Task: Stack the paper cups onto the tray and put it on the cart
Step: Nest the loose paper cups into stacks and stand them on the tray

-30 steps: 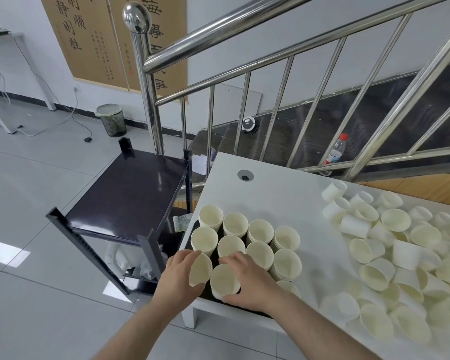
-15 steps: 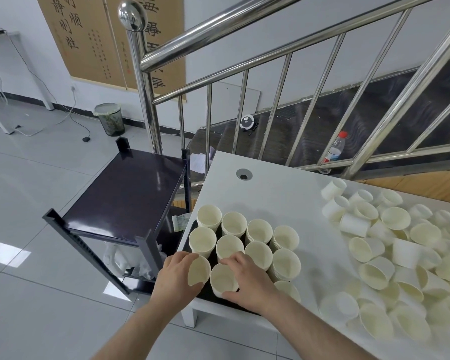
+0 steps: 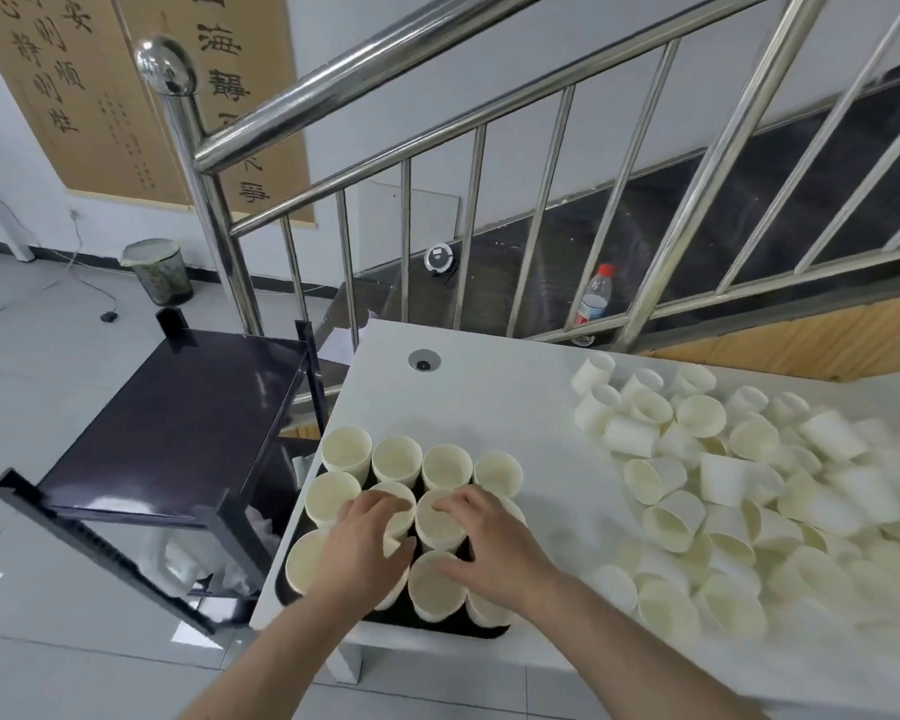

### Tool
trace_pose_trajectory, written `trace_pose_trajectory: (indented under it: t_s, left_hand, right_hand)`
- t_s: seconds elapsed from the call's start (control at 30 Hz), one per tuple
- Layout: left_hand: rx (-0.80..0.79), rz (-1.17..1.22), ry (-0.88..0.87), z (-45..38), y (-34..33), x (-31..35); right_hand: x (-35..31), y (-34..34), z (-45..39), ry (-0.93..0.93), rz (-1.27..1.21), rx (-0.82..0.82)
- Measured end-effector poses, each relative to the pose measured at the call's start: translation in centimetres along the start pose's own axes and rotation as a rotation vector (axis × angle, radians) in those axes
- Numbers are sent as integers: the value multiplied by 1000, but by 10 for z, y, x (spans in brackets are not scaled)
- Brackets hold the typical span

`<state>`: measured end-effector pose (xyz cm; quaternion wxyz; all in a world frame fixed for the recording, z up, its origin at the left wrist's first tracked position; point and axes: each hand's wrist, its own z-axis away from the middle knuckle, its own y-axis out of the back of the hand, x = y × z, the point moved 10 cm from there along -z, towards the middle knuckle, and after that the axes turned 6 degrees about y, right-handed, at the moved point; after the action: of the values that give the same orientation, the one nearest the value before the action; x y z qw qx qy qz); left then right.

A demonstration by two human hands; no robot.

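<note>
a: where are the cups sitting?
b: smooth, cream paper cups (image 3: 446,466) are standing upright in rows on the dark tray (image 3: 427,624), at the white table's (image 3: 494,392) near-left corner beside the glossy black cart (image 3: 178,407).
a: your hands?
b: my left hand (image 3: 367,545) is curling round one tilted cup (image 3: 398,517); my right hand (image 3: 489,543) is resting spread, fingers relaxed, over neighbouring rims.

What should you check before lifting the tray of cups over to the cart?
1. Cups on the tray standing upright: ok for those in view.
2. Left hand free to take the tray: not ok, it holds a tilted cup.
3. Right hand free: cannot tell; it lies over the tray's cups.
4. Top shelf of the cart bare where seen: ok.
5. All cups collected: not ok, a loose pile lies on the table.
</note>
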<state>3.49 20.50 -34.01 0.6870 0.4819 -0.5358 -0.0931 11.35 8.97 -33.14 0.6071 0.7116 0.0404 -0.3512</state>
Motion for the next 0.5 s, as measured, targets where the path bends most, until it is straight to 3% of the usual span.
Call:
trace_pose_trajectory:
  t_s: [0.5]
  left_hand:
    - [-157, 21, -257, -5, -131, 210]
  right_hand:
    - [162, 152, 154, -287, 137, 234]
